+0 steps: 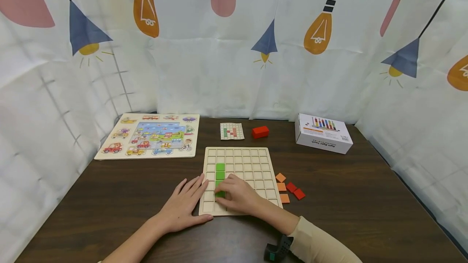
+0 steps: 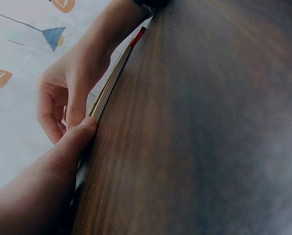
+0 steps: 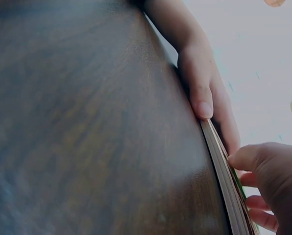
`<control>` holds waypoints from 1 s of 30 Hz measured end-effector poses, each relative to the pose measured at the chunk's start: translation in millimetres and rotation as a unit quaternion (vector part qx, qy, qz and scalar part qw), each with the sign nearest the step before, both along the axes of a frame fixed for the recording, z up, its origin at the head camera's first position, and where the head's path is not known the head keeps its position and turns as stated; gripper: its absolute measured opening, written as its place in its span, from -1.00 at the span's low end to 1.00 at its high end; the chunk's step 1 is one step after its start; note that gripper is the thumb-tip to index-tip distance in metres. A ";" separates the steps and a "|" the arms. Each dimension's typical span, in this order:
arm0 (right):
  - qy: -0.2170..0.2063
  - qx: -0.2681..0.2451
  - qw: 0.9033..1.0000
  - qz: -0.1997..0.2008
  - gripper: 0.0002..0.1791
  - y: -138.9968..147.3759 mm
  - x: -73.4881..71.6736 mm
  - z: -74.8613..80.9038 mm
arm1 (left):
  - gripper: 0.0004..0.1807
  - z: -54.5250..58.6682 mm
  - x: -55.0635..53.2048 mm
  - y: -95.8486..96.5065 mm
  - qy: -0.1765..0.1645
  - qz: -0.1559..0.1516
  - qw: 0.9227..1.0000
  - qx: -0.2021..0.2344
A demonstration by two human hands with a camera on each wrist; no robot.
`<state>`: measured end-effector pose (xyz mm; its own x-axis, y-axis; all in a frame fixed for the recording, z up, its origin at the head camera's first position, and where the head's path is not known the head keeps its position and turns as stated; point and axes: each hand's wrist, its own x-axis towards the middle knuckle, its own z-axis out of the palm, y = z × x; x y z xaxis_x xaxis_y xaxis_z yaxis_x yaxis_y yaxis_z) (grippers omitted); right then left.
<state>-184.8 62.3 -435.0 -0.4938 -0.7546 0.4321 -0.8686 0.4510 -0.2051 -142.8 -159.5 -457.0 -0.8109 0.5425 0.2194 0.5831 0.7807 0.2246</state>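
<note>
A square wooden grid board (image 1: 252, 160) lies on the dark table, with a column of green square tiles (image 1: 220, 171) near its left side. My left hand (image 1: 182, 207) rests at the board's left edge, fingers stretched out and thumb by the front corner. Over the lower left cells, my right hand (image 1: 239, 194) bends its fingers and pinches the lowest green tile (image 1: 220, 194) between thumb and fingertips. That tile is partly hidden by the fingers. In the right wrist view, the left thumb (image 3: 203, 105) lies against the board's edge (image 3: 222, 171).
Orange tiles (image 1: 281, 187) and red tiles (image 1: 299, 193) lie right of the board. Behind it are a small patterned grid card (image 1: 232, 131) and a red block (image 1: 260, 132). A vehicle picture puzzle (image 1: 122, 125) lies back left; a white box (image 1: 323, 133) stands back right.
</note>
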 end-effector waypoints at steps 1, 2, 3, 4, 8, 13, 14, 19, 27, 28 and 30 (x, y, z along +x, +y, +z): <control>0.001 -0.001 1.000 0.000 -0.87 -0.1 0.2 0.1 | 0.02 -0.4 -0.2 -0.2 0.002 0.000 1.000 -0.001; 0.001 -0.002 1.000 -0.001 -0.86 -0.2 0.2 -0.3 | 0.02 -0.7 -0.3 -0.4 0.005 0.000 1.000 0.000; 0.001 -0.002 1.000 -0.001 -0.86 -0.3 0.3 -0.6 | 0.01 -1.3 -0.5 -0.5 0.010 -0.001 1.000 -0.001; 0.002 -0.003 1.000 0.000 -0.86 -0.3 0.4 -0.9 | 0.01 -1.3 -0.5 -0.5 0.013 -0.002 1.000 0.000; 0.006 -0.005 1.000 0.001 -0.85 -0.3 0.3 -2.5 | 0.02 -0.6 -0.1 -0.2 0.018 -0.006 1.000 0.002; 0.005 -0.004 1.000 -0.002 -0.85 -0.2 0.3 -1.8 | 0.02 1.4 0.7 0.1 0.011 -0.006 1.000 0.000; 0.004 -0.002 1.000 -0.003 -0.85 -0.2 0.2 -1.8 | 0.02 1.6 0.8 0.1 0.010 -0.006 1.000 0.000; -0.006 0.004 1.000 -0.004 -0.84 0.5 0.2 -0.8 | 0.02 1.1 0.6 0.0 0.011 -0.005 1.000 0.002; -0.013 0.009 1.000 -0.004 -0.85 2.9 -0.2 2.4 | 0.02 1.3 1.1 0.4 0.008 -0.005 1.000 -0.001; -0.013 0.007 1.000 -0.003 -0.85 3.6 -0.4 3.0 | 0.02 1.4 1.1 0.3 0.009 -0.005 1.000 -0.002; -0.011 0.003 1.000 -0.004 -0.85 5.4 -0.9 4.1 | 0.02 1.3 1.0 0.1 0.010 -0.004 1.000 -0.006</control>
<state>-185.8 67.7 -430.9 -0.5096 -0.7524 0.4174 -0.8601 0.4596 -0.2215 -141.8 -159.4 -455.7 -0.8017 0.5520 0.2292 0.5941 0.7780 0.2045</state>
